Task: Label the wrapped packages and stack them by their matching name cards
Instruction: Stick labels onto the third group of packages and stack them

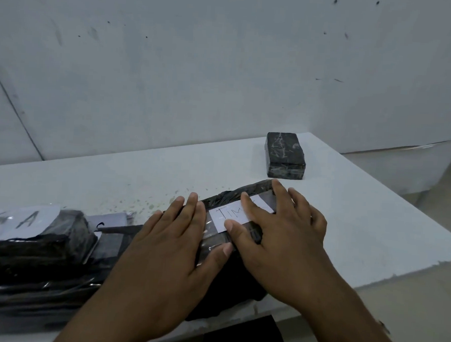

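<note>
Package point(230, 253), wrapped in black plastic, lies on the white bench point(361, 218) right in front of the person, and both hands are flat on it. The left hand point(161, 249) rests on its left half, fingers straight and released, thumb reaching toward the paper. The right hand point(276, 234) presses from 3 o'clock with fingers spread across the label point(225, 216), a white slip reading "TIM" as far as the fingers leave it uncovered; the thumb lies along the slip's near edge. Neither hand clenches anything. Clear tape seems to lie over the slip, shown by a shine beside it.

At 9 o'clock a stack of black packages point(29, 259) sits at the bench's near-left edge, with a white card point(18, 221) on top showing an "A" and blurred writing. A second white sheet point(108, 218) shows behind it, partly hidden. Farther off, at 1 o'clock, a small dark block point(285, 156) stands alone near the wall.

The step in hand looks like smoothing the label down. Next, I judge, the package must be lifted with both hands and set by the card bearing the same name; no such card is readable here, so it must first be found.
</note>
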The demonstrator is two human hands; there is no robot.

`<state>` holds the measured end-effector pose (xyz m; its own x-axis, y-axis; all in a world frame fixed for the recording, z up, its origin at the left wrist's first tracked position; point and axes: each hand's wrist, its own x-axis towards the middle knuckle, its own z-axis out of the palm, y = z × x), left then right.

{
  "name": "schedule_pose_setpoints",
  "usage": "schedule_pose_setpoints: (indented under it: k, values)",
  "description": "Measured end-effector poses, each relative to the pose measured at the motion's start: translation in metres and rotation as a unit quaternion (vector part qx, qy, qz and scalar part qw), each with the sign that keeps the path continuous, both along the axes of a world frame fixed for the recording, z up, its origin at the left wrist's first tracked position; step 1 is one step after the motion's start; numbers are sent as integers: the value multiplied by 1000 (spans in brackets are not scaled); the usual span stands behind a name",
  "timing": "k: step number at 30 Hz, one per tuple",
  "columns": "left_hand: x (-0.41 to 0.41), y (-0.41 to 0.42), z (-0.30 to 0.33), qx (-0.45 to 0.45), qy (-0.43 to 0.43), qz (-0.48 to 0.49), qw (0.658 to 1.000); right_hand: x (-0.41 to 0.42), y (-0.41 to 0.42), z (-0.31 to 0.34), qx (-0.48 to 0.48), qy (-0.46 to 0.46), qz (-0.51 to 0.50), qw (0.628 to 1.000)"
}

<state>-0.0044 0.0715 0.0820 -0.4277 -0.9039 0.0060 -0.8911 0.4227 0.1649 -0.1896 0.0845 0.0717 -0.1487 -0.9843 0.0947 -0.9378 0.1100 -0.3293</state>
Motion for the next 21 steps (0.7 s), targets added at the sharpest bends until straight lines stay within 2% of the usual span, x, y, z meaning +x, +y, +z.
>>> schedule_pose_setpoints:
  k: [11, 16, 21]
  values:
    - [1, 0, 7, 13, -45, 40, 998, -2, 1, 3, -11, -62, -12, 998]
    - [-2, -6, 16, -6, -29, 9, 1000, -9, 3, -1, -44, -131, -34, 990]
    - [-9, -9, 15, -25, -53, 27, 998, -10, 1, -7, -55, -117, -23, 991]
